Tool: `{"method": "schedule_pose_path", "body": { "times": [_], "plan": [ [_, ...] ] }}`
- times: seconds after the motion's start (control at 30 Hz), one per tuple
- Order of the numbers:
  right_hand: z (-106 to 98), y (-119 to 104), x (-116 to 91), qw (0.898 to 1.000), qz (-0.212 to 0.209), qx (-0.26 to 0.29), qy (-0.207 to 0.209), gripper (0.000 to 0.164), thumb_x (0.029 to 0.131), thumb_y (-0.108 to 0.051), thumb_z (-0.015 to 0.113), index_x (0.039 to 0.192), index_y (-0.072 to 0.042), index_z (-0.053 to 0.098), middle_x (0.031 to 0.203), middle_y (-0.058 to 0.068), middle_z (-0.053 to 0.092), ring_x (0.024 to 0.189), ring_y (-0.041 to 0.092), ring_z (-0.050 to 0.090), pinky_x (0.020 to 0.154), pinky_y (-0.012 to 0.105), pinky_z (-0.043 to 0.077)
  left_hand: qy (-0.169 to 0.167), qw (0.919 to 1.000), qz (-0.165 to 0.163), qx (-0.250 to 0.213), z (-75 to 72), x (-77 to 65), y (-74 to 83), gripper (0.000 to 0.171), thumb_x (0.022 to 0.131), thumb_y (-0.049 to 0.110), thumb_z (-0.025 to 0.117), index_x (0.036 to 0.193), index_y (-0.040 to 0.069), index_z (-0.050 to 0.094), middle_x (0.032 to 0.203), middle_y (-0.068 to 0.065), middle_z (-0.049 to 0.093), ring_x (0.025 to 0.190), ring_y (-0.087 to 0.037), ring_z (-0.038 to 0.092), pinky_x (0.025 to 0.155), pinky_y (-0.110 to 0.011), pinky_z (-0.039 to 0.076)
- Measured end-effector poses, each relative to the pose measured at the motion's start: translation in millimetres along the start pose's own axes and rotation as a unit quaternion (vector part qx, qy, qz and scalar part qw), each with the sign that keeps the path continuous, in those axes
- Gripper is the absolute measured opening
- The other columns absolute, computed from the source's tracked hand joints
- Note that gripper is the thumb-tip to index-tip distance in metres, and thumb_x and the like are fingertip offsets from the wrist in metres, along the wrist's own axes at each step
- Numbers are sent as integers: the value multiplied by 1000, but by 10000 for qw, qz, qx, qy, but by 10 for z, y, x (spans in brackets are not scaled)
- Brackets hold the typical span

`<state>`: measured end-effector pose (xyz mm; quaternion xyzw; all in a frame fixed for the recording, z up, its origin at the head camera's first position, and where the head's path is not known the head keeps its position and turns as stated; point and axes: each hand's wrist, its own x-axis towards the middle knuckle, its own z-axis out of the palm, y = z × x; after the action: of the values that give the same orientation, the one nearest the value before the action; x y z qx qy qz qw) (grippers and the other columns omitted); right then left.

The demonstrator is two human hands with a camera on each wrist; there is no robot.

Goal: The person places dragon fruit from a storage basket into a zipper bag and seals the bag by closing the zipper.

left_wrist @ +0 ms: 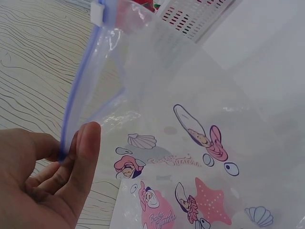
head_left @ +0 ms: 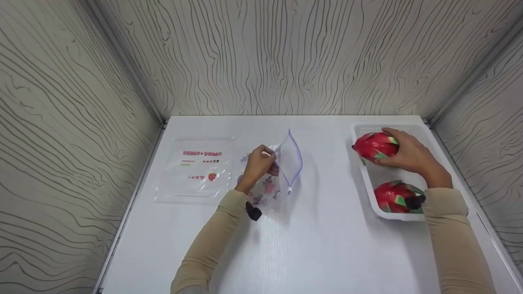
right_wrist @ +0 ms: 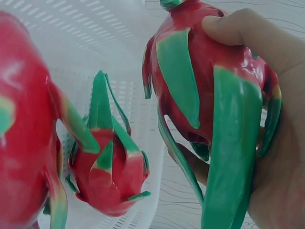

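My left hand [head_left: 259, 165] pinches the purple zip edge of a clear zip bag [left_wrist: 190, 143] printed with pink and purple sea figures. The bag's mouth gapes toward the right in the head view, and its white slider [left_wrist: 97, 14] shows in the left wrist view. On the right, my right hand [head_left: 412, 153] grips a red dragon fruit [head_left: 372, 147] with green scales, thumb and fingers on opposite sides, over the far part of a white basket [head_left: 392, 173]. Another dragon fruit [head_left: 390, 197] lies in the basket's near end, partly behind the right wrist. The right wrist view shows a further dragon fruit [right_wrist: 24, 124] close up.
A second clear bag [head_left: 192, 167] with red strawberry print lies flat at the left of the white table [head_left: 327, 245]. Wood-patterned panels [head_left: 261, 57] stand along the back and both sides. Small black devices [head_left: 253, 211] sit at both wrists.
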<state>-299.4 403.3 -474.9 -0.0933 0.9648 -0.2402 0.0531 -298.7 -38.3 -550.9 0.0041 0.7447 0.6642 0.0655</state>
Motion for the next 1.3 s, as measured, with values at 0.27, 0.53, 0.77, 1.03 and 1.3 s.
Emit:
{"method": "schedule_pose_path", "body": {
  "times": [0.27, 0.53, 0.77, 1.03, 1.3],
  "plan": [
    [60, -83, 39, 10000, 23, 45, 50, 111, 79, -35, 94, 166, -11, 29, 157, 30, 43, 141, 54, 41, 104, 76, 49, 31, 10000, 13, 28, -4, 6, 5, 11, 102, 8, 60, 110, 0, 59, 68, -7, 72, 51, -14, 70, 58, -36, 66],
    [137, -152, 59, 9995, -212, -22, 229, 107, 83, -39, 91, 165, -7, 30, 153, 33, 49, 136, 53, 49, 106, 78, 45, -81, 9999, 52, -30, -20, -11, 17, 15, 106, 7, 57, 116, -4, 59, 78, -16, 75, 55, -14, 72, 61, -35, 66],
    [179, -259, 66, 9999, -60, 48, 89, 105, 81, -37, 92, 161, -5, 32, 150, 30, 49, 137, 51, 46, 106, 77, 46, -5, 10000, 3, -67, -15, -10, 17, 13, 106, 7, 58, 113, -4, 60, 74, -11, 73, 55, -15, 71, 61, -35, 66],
    [220, -359, 85, 9999, -62, 96, 49, 105, 81, -40, 92, 162, -9, 33, 152, 27, 49, 138, 49, 46, 106, 76, 47, 45, 10000, 34, 79, 7, -4, 26, 10, 104, 6, 58, 110, -3, 60, 73, -13, 74, 52, -15, 70, 59, -37, 66],
    [273, -432, 98, 9998, -98, 169, 7, 104, 80, -38, 93, 161, -11, 33, 153, 26, 48, 139, 48, 45, 105, 75, 49, 28, 9999, 142, 90, 21, 0, 26, 10, 103, 4, 58, 110, -3, 59, 75, -16, 74, 51, -15, 69, 58, -37, 66]
  ]
}}
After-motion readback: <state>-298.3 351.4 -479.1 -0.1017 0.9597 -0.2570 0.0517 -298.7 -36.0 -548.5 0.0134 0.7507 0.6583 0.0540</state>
